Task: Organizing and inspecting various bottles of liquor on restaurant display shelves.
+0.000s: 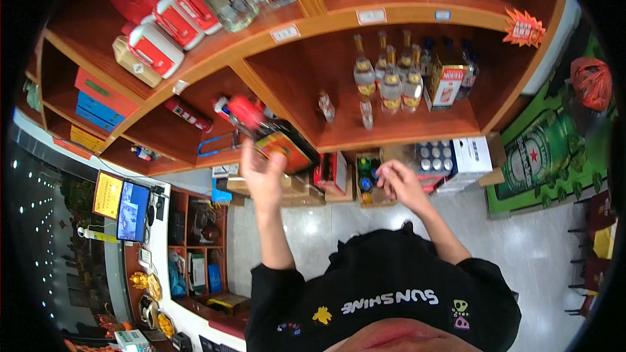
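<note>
My left hand [264, 178] is raised at the front of the shelving, with its thumb across the orange-and-green label of a large dark bottle [291, 149]. The bottle tilts, and its red cap is blurred. Its far side is hidden. My right hand [401, 185] hovers with loosely bent fingers and nothing visible in them, over a cardboard box [368, 195] of capped bottles. Ahead, several clear glass bottles [391, 85] with yellow-red labels stand in a shelf compartment. Two small clear bottles, one of them a miniature bottle [367, 113], stand in front and to the left.
The wooden shelf edge [401, 141] runs between me and the bottles. Below it stand a red carton [331, 173] and a pack of cans [435, 156]. White-and-red jugs [156, 49] fill the upper left shelf. A monitor [133, 211] stands left, a green beer display [533, 154] right.
</note>
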Tool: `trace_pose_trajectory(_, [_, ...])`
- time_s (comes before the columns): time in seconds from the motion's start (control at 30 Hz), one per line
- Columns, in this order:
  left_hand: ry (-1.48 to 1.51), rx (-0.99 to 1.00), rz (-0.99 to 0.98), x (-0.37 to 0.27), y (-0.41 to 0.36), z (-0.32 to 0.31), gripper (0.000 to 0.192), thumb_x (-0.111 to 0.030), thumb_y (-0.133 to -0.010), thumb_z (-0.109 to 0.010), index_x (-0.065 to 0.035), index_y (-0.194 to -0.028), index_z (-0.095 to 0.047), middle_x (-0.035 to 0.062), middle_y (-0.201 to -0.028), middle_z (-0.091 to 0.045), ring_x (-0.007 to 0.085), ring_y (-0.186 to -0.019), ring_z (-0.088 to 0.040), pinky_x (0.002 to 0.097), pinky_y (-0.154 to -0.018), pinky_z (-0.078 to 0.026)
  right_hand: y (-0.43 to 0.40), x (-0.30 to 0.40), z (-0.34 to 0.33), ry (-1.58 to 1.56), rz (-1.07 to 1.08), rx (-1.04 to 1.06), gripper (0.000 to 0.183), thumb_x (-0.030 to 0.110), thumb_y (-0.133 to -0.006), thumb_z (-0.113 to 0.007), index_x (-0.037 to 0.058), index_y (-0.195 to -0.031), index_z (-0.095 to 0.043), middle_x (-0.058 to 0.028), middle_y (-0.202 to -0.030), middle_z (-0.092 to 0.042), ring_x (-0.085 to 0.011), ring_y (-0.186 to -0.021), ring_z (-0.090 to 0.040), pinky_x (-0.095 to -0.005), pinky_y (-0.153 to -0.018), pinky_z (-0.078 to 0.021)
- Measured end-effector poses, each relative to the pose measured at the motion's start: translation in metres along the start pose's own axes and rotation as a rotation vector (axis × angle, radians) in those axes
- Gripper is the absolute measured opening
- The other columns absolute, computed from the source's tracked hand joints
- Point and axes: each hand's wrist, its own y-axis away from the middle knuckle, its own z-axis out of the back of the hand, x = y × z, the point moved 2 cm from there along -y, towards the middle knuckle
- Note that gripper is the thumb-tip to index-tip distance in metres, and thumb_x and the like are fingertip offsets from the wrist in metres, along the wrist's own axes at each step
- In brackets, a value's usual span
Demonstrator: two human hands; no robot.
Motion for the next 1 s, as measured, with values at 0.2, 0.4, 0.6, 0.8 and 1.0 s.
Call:
trace_pose_trajectory(0.2, [-0.113, -0.165, -0.249, -0.045, -0.051, 0.032, 0.036, -0.009, -0.094, -0.066, 0.0026, -0.124, -0.051, 0.0097, -0.118, -0.061, 0.0161, -0.107, -0.058, 0.0303, -0.096, -0.044, 0.007, -0.010, 0.014, -0.012, -0.030, -0.043, 0.023, 0.024, -0.105, -0.048, 0.0036, -0.104, -0.058, -0.0033, -0.080, -0.062, -0.0049, -0.057, -0.050, -0.0196, -0.048, -0.0378])
trace_pose_trajectory(0.4, [-0.207, -0.478, -0.272, -0.076, -0.044, 0.096, 0.036, -0.013, -0.097, -0.065, 0.0025, -0.125, -0.048, 0.0083, -0.102, -0.065, 0.0080, -0.082, -0.058, 0.0203, -0.066, -0.043, 0.019, -0.033, 0.031, -0.014, -0.090, -0.110, 0.020, 0.022, -0.104, -0.051, 0.0040, -0.103, -0.061, -0.0020, -0.079, -0.062, -0.0043, -0.057, -0.051, -0.0193, -0.047, -0.0394])
trace_pose_trajectory(0.6, [-0.242, -0.511, -0.295, -0.091, -0.028, 0.121, 0.040, -0.017, -0.097, -0.067, 0.0018, -0.127, -0.047, 0.0049, -0.096, -0.067, 0.0021, -0.064, -0.051, 0.0153, -0.050, -0.034, 0.013, -0.041, 0.028, 0.064, -0.178, -0.067, 0.021, 0.023, -0.103, -0.051, 0.0045, -0.103, -0.061, -0.0019, -0.080, -0.063, -0.0043, -0.058, -0.051, -0.0192, -0.048, -0.0394])
trace_pose_trajectory(0.8, [-0.378, -0.459, -0.373, -0.095, -0.062, 0.104, 0.044, -0.012, -0.096, -0.066, 0.0052, -0.131, -0.046, 0.0101, -0.108, -0.066, 0.0089, -0.087, -0.060, 0.0203, -0.066, -0.044, -0.004, -0.037, 0.003, 0.113, -0.136, 0.041, 0.020, 0.023, -0.103, -0.052, 0.0048, -0.103, -0.060, -0.0021, -0.080, -0.063, -0.0053, -0.060, -0.052, -0.0195, -0.049, -0.0400])
trace_pose_trajectory(1.0, [-0.357, -0.197, -0.480, -0.097, -0.150, 0.062, 0.045, -0.008, -0.093, -0.069, 0.0087, -0.129, -0.047, 0.0132, -0.115, -0.063, 0.0154, -0.106, -0.060, 0.0276, -0.094, -0.047, -0.003, -0.026, -0.017, 0.100, -0.123, 0.098, 0.017, 0.020, -0.101, -0.054, 0.0046, -0.104, -0.060, -0.0014, -0.080, -0.063, -0.0059, -0.061, -0.052, -0.0210, -0.054, -0.0401])
